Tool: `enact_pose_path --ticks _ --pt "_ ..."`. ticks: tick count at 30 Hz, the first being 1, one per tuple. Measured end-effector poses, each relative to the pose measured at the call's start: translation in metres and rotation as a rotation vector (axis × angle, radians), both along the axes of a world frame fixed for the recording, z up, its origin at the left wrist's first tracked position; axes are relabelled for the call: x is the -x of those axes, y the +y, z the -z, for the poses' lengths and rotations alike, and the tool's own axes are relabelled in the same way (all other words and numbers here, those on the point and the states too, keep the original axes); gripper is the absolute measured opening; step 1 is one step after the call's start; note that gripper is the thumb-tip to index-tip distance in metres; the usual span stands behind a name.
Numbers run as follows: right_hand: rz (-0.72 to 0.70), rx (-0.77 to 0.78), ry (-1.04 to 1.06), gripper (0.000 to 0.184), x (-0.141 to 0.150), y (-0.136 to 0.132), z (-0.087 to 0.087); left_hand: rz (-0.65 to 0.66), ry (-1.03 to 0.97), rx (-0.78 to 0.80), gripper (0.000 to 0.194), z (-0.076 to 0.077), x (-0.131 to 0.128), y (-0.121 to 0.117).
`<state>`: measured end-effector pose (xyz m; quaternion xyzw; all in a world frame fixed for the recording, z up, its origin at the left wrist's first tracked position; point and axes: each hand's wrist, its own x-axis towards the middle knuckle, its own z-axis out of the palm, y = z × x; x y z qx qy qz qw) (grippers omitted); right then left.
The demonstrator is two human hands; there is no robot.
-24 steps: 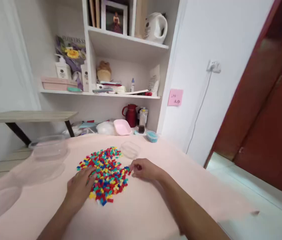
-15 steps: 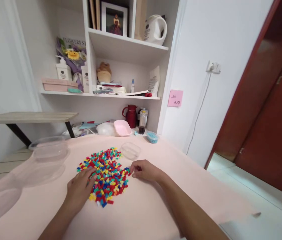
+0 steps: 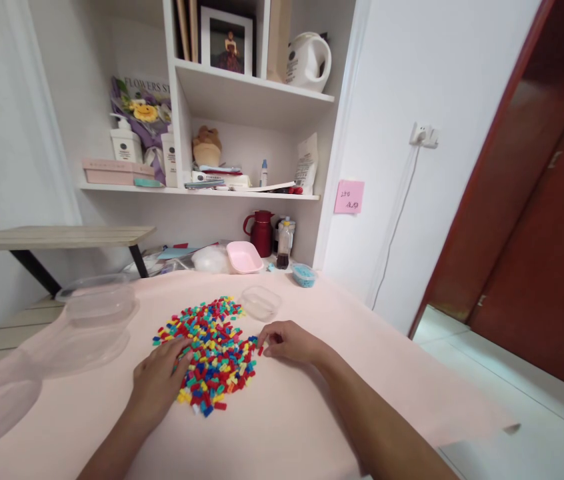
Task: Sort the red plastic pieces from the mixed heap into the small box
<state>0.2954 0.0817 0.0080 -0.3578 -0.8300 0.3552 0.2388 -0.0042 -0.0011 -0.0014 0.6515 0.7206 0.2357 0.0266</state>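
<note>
A pile of small toy building bricks in red, yellow, blue, green and other colours is spread over the pink-covered table. My left hand lies at the pile's left edge, palm down, its fingers loosely spread over some bricks; the fingertips are partly hidden. At the right edge, my right hand is curled, thumb and forefinger drawn together on a small red brick. Just behind the pile stands a small clear plastic box.
On the left are a larger clear container and clear lids. Farther back stand a pink tray, a tub of blue bits, a red jug and a bottle. Shelves rise behind the table.
The red brick at my right fingertips shows a little lower and more clearly. My left hand stays nearly still on the pile. The view shifts slightly.
</note>
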Motion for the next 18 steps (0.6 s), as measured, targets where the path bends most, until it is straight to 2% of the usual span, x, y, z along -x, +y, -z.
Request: enact_pose_path --ticks 12,16,18 --pt "0.019 -0.046 -0.035 0.013 -0.002 0.004 0.003 -0.012 0.033 0.001 0.038 -0.002 -0.002 -0.003" --pt "-0.019 0.027 0.038 0.011 -0.006 0.000 -0.004 -0.009 0.036 0.002 0.039 0.000 -0.001 0.000" --pt "0.024 0.046 0.123 0.011 -0.009 -0.002 -0.011 -0.007 0.038 -0.002 0.039 0.002 0.000 0.001"
